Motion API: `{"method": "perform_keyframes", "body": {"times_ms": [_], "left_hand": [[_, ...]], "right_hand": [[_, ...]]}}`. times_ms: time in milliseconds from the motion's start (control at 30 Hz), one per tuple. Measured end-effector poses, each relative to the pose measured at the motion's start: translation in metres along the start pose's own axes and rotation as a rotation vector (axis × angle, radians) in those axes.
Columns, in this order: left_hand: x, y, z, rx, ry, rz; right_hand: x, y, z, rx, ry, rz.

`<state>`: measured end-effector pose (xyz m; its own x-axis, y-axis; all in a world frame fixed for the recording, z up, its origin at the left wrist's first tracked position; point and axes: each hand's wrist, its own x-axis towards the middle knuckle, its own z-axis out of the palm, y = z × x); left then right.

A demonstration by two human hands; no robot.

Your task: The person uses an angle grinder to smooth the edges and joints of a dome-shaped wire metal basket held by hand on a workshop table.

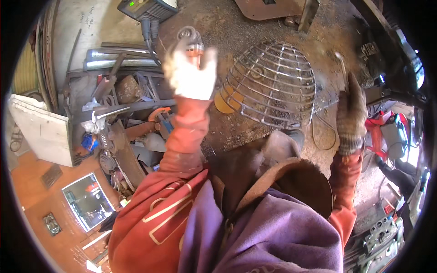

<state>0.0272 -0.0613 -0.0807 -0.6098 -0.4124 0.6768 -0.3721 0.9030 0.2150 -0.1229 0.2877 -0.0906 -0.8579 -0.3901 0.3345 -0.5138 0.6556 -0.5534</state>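
My left hand (192, 75), in a pale glove washed out by light, is raised at the upper left. Its thumb stands apart from the fingers, whose outlines are blurred. An orange and metal piece (195, 52) shows between them beside a metal spiral (186, 32); I cannot tell whether the hand touches it. To the right, my right hand (351, 116) wears a brownish knit glove with its fingers stretched out. A thin pale rod (340, 61) appears by its fingertips. Between both hands a domed cage of metal rings and bars (277, 84) rests on the ground, touched by neither.
A yellow disc (228, 99) lies by the cage's left side. A thin cable (325, 148) loops near my right wrist. A machine with leads (148, 10) stands at the top left, above metal tubes (120, 59). Scrap and tools crowd the left; a red item (377, 132) is at right.
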Motion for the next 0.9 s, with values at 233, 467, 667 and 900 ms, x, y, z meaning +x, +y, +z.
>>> {"method": "perform_keyframes", "body": {"times_ms": [233, 467, 667, 900], "left_hand": [[-0.040, -0.093, -0.020, -0.059, -0.738, -0.604], [-0.027, -0.038, -0.110, -1.081, -0.672, -1.049], [-0.011, 0.090, -0.107, -1.735, -1.009, -0.471], [-0.046, 0.216, -0.089, -1.607, -1.399, -0.304]], "right_hand": [[-0.022, -0.052, -0.022, 0.480, -0.187, 0.052], [-0.060, -0.108, -0.040, 0.812, -0.476, 0.252], [-0.055, -0.136, -0.021, 1.521, -0.321, 0.228], [-0.108, -0.051, -0.076, 1.340, 0.182, 0.487]]}}
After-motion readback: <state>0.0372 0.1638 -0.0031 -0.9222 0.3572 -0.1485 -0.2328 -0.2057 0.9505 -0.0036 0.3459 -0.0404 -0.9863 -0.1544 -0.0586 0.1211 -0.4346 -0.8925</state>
